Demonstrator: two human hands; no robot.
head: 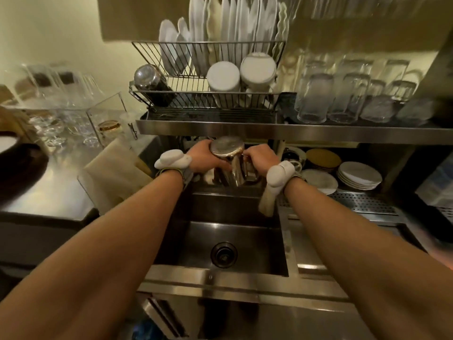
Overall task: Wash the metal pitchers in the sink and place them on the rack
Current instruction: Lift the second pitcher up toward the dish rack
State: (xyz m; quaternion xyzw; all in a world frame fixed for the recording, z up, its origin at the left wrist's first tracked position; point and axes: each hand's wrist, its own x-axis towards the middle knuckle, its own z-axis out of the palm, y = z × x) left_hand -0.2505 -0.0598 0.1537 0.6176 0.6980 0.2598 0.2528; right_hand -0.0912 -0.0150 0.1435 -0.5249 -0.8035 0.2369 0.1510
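A: Hands are both up at the back of the sink (235, 212), on one metal pitcher (228, 148). Left hand (203, 157) wraps the body from the left, fingers curled round it.
B: Right hand?
A: Right hand (261, 159) grips the right side, by the handle. Fingers are curled, exact hold hard to see.
B: Pitcher orientation?
A: Tipped, flat base toward the camera, mouth down and away. It's held over the basin, just under the front edge of the steel shelf (294, 131). Can't tell if it touches anything below.
B: Rack?
A: Wire dish rack (208, 99) sits on the shelf, above the hands. A second metal pitcher (150, 82) is upside down at its left end. Two white cups (223, 76) are inverted in the middle, with white plates (220, 33) upright behind.
B: Rest?
A: Drinking glasses (316, 99) upside down on the shelf, right of the rack. Stacked plates (359, 174) under the shelf, right of the sink. Drain (223, 253) in the basin floor. Steel desk (49, 187) on the left, with glassware. White pods (172, 159) strapped on both wrists.
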